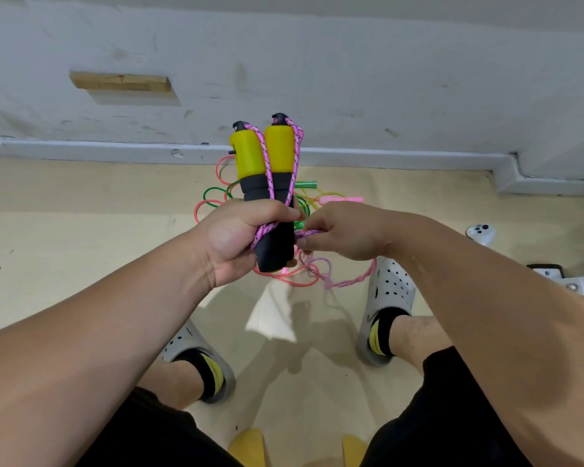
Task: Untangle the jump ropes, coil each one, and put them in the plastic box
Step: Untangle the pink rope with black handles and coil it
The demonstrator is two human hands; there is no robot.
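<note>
My left hand [240,237], at 9 o'clock from the middle, has its fingers [277,210] curled tight round two fat handles [267,176]. They have hard yellow tops and black grips that look soft. The bumpy woven pink rope [269,170] is partly wound on them. Thin shiny ropes [213,197] lie tangled on the floor behind. My right hand [348,230], at 3 o'clock, pinches the pink rope. Its loose tail [348,281] hangs at 5 o'clock. I see no box, so I think most of the work is left.

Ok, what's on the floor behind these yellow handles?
A tangle of green, coral and yellow ropes, with a green handle and a pink handle at its right. The yellow handles, left hand and right hand, pinching pink rope, hide its middle.
</note>
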